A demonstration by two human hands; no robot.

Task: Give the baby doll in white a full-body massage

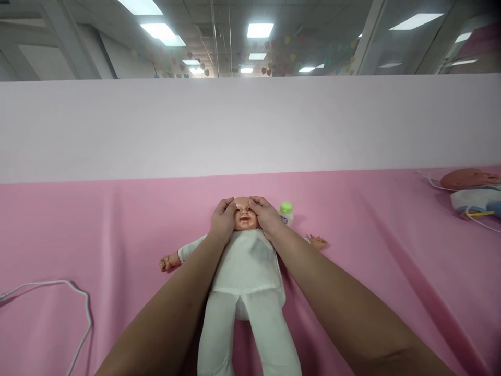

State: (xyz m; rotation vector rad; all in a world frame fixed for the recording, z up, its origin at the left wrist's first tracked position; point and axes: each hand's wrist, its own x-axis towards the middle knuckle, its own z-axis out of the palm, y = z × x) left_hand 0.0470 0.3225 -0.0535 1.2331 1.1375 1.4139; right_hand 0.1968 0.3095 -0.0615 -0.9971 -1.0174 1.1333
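Observation:
A baby doll in a white top and trousers lies on its back, head away from me and arms spread out to the sides. My left hand cups the left side of the doll's head, with its thumb near the forehead. On the opposite side my right hand is closed around the head, thumb beside the doll's eye. The doll's face shows between both hands. Just beyond my right hand stands a small white bottle with a green cap, its lower part partly hidden.
Pink cloth covers the surface, backed by a low white wall. A white cable lies at the left. At the far right are another doll-like figure, a blue-and-white item and thin white tubing or cord.

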